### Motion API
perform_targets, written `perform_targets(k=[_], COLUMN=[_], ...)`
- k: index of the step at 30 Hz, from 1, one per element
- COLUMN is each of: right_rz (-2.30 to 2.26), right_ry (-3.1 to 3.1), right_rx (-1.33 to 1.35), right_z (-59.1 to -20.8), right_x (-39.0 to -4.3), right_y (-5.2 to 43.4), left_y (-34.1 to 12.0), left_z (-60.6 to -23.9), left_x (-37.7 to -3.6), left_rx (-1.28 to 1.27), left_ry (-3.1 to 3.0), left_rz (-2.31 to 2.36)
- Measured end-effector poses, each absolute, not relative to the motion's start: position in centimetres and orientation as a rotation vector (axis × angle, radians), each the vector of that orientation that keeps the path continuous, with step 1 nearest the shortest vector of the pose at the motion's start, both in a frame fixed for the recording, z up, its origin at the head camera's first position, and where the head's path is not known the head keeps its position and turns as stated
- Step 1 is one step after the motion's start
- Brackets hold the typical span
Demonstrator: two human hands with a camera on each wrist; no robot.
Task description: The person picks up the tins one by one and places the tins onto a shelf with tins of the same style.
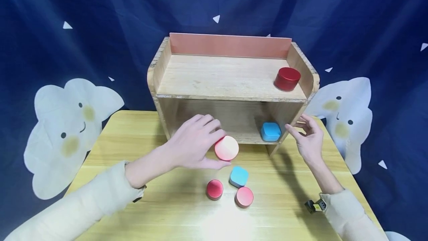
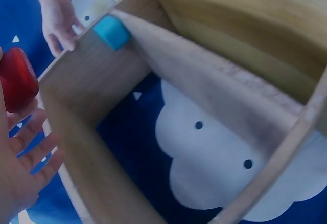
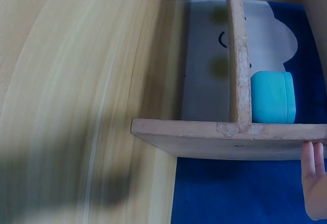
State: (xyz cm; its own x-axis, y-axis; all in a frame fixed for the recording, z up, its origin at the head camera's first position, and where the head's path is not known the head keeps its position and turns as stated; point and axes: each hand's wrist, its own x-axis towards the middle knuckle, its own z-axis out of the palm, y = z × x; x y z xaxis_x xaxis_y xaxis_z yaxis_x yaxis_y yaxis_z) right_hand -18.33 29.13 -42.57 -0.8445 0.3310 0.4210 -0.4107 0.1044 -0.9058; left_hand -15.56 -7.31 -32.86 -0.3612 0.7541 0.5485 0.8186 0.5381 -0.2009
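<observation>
My left hand [image 1: 208, 148] grips a round red tin [image 1: 226, 148] between fingers and thumb, just in front of the lower opening of a wooden two-level shelf [image 1: 230, 96]. In the left wrist view that red tin [image 2: 18, 78] sits above my fingers [image 2: 30, 147]. My right hand [image 1: 305, 135] is at the shelf's right side wall, fingers relaxed and holding nothing. A blue square tin [image 1: 271, 131] stands in the lower level's right corner, also seen as the blue tin [image 3: 273, 97] beside the side panel [image 3: 230, 139]. Another red round tin [image 1: 287, 79] stands on the top level.
On the yellow table [image 1: 133, 148] in front of the shelf lie a small red round tin [image 1: 214, 189], a blue square tin [image 1: 239, 176] and a pink-red round tin [image 1: 244, 196], close together. A dark blue curtain with white clouds hangs behind.
</observation>
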Motion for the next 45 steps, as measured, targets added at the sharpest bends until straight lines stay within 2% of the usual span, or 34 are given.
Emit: perform_targets(k=[14, 45], right_rz=[1.775, 1.771], right_ry=[-1.858, -1.855], right_rx=[0.058, 0.079], right_z=[-42.5, -42.5], right_x=[-18.4, -18.4], right_y=[29.3, 29.1], left_y=[-5.4, 0.2], left_z=[-28.4, -24.6], left_x=[-18.1, -24.0], left_rx=[-1.231, -1.072], left_ry=[-2.179, -2.396], left_rz=[-0.166, -0.041])
